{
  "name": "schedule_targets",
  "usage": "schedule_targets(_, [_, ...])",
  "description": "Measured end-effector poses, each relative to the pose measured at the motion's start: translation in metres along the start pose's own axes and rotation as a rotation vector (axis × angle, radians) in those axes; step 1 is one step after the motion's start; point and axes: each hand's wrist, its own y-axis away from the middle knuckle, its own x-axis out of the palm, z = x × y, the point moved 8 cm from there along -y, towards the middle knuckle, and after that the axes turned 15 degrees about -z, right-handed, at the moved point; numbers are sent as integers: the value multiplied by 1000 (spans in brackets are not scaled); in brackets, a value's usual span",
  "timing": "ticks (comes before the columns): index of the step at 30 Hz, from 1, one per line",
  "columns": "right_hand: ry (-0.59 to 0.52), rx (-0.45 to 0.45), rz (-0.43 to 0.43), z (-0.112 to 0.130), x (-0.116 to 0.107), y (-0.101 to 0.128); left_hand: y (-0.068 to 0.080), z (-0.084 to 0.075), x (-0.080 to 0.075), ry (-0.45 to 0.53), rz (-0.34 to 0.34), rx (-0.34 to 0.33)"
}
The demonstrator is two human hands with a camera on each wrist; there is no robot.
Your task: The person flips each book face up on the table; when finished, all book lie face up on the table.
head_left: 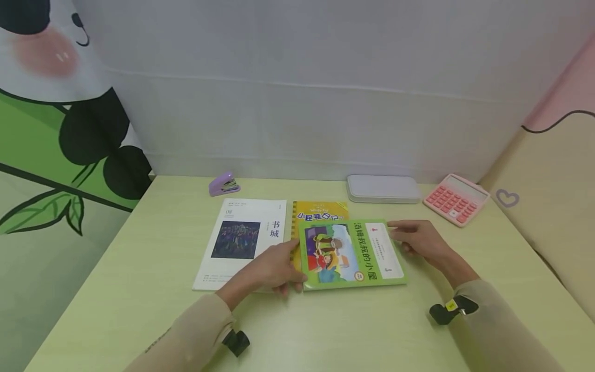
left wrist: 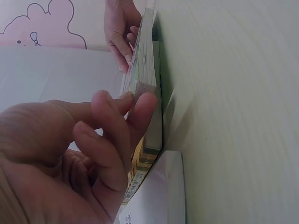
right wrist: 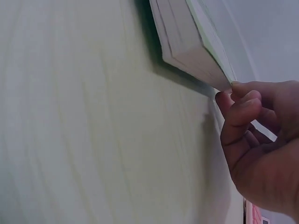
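Note:
A green picture book lies askew over a yellow book in the middle of the pale green table. My left hand pinches the green book's near left corner, with the fingertips on its page edge. My right hand grips its far right corner; the thumb and curled fingers meet at the corner. That corner is lifted slightly off the table and casts a shadow under it.
A white magazine lies left of the yellow book, under my left wrist. A purple stapler, a grey case and a pink calculator stand along the back wall. A beige padded panel borders the table's right side.

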Motion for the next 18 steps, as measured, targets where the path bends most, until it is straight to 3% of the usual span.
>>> schedule_targets(8, [53,10,-11,-3,-5,3,-5,-2,-5,-82,-22,22])
schedule_targets(13, [93,0,-20,-5,-12,16,-16,2,-21,-118,-107,10])
schedule_targets(18, [71,0,4,-12,-13,37,-35,2,-42,-88,-205,35])
